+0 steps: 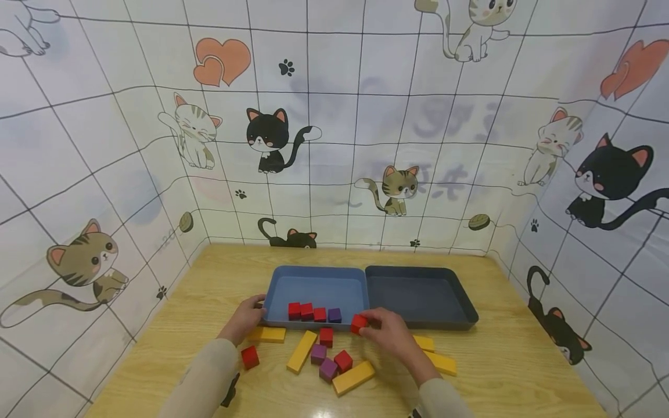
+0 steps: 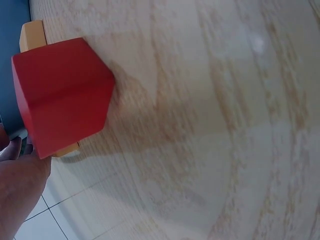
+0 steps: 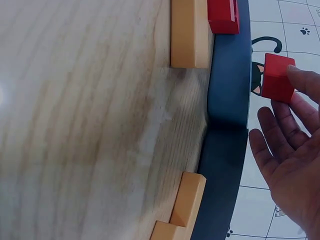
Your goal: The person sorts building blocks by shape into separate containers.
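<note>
Before me the dark tray sits on a wooden table. Left of it and nearer to me lie a long yellow block, two purple cubes and a lone red cube. Just in front of it lie two more yellow blocks. Behind it rises a cat-print cloth wall.

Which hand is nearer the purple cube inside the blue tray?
Right. The right hand pinches a red cube just right of the purple cube; the left hand rests at the blue tray's far-left edge.
</note>
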A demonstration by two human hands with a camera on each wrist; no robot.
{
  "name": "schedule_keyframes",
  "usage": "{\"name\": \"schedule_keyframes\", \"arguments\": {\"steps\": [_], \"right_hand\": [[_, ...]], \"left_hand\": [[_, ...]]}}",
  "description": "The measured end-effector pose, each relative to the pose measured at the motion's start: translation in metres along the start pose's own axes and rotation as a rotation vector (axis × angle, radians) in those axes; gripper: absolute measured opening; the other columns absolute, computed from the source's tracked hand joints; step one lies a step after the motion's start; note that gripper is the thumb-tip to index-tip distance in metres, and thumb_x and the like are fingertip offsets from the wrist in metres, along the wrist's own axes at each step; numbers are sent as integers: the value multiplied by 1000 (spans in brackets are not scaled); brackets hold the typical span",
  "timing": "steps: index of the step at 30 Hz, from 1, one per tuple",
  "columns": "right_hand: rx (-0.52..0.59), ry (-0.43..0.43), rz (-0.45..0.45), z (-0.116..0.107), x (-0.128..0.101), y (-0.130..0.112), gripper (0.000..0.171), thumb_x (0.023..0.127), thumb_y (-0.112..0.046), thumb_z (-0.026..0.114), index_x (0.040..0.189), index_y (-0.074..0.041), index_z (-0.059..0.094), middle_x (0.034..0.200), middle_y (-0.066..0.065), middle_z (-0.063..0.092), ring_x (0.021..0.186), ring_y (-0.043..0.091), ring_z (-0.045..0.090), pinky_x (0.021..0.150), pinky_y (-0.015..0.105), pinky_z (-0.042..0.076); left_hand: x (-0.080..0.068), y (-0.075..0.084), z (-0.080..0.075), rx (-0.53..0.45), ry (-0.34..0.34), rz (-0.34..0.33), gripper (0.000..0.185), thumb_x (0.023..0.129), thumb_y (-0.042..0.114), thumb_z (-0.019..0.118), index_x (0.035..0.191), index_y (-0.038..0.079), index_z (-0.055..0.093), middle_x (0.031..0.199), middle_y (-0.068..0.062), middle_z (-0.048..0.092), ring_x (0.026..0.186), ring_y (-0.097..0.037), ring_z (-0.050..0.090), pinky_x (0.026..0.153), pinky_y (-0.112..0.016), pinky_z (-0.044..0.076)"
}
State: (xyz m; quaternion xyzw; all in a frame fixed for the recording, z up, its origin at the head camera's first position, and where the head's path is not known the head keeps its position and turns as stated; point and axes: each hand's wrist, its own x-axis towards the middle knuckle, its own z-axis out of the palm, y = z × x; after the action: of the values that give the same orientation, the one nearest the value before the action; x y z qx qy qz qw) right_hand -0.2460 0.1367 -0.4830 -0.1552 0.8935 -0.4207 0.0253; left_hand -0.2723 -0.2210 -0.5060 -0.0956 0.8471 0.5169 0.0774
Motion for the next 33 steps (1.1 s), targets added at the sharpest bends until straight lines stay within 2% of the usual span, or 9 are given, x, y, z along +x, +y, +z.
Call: {"name": "schedule_keyframes", "arguments": {"steps": [6,12,21,33], "right_hand": [[0,-20,-7,-3,7,-1,33,88,-17,75,119,-7,70,112,5,66,102,26,61,89,46,52],[19,-37,16,-6,17,-2,34,89,-19,74,122,-8,69,115,6,65,106,29,61,84,43,54],[-20,-63,35,-7,32,0,34,89,-18,74,122,-8,69,116,6,65,105,27,61,82,41,54],[-60,-163,-19,1,54,-8,32,91,-19,72,122,-11,70,114,4,66,105,25,59,90,46,52]], "left_hand": [[1,-1,-1,1,-12,-6,48,101,3,43,147,-6,37,138,-33,46,120,-41,51,103,-56,40],[1,0,-1,-2,-8,1,47,101,3,43,147,-6,38,137,-32,47,120,-41,51,103,-56,40],[0,0,0,-7,-10,-5,48,101,3,42,148,-6,37,138,-32,47,120,-41,51,103,-56,41],[-2,0,-3,15,-7,4,48,101,4,43,147,-6,38,137,-32,48,120,-41,51,103,-56,41]]}}
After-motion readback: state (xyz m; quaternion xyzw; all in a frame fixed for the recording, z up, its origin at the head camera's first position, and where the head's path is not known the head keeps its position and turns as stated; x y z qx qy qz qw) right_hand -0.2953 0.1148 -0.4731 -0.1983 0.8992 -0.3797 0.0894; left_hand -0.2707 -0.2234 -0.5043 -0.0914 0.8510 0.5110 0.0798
